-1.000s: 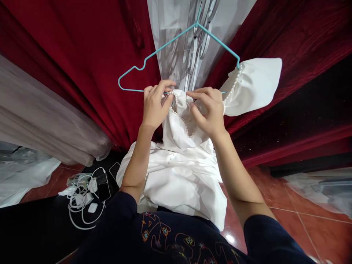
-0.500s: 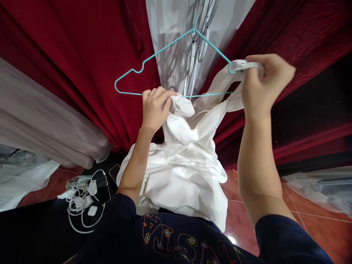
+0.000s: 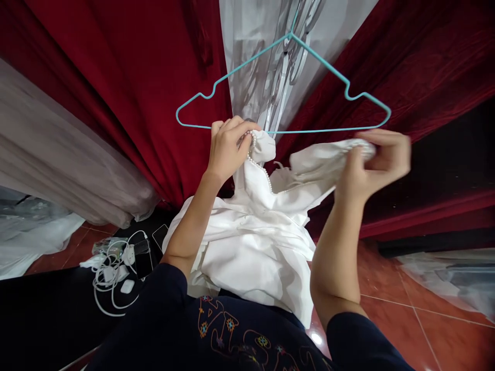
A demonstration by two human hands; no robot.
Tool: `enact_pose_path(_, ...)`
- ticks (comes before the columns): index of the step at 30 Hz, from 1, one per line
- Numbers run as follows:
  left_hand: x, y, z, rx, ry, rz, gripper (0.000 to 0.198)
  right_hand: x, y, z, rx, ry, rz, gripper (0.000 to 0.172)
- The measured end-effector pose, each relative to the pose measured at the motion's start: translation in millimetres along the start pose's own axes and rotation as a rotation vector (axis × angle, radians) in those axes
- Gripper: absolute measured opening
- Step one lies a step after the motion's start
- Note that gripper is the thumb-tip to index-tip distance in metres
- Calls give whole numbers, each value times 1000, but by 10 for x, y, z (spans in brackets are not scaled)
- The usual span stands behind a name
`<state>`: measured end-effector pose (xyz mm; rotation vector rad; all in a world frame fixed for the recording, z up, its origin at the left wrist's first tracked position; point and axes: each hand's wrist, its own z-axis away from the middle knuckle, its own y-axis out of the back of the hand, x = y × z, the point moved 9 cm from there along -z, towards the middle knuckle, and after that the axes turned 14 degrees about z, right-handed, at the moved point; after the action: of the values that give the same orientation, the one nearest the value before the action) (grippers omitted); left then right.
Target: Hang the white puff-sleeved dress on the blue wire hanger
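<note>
A white dress (image 3: 247, 226) with pearl trim along its neckline lies gathered against my front. My left hand (image 3: 231, 147) is closed on one of its shoulder straps, beside the bottom bar of a light blue hanger (image 3: 320, 59). Whether those fingers also pinch the bar I cannot tell. On the other side my right hand (image 3: 373, 162), slightly blurred, grips the other strap and stretches it out to the right. That strap is below the hanger's right end and off it. Both notches of the hanger are bare.
Red curtains (image 3: 154, 77) hang on either side of a white cloth with several pale hangers (image 3: 280, 77). At lower left, a black surface (image 3: 46, 314) holds a tangled white cable (image 3: 110, 275), a phone (image 3: 144, 257) and a small white case (image 3: 127, 286). The floor is red tile (image 3: 386, 288).
The right strap has come off the hanger's right arm. My right hand has moved down with it, and the hanger's right end now shows bare. My left hand keeps its hold.
</note>
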<state>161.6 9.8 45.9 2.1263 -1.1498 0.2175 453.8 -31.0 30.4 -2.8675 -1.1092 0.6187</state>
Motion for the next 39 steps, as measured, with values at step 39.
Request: enact_pose_path(39, -550, 1619, -310, 495, 20, 201, 30, -313, -933, 229, -603, 12, 36, 28)
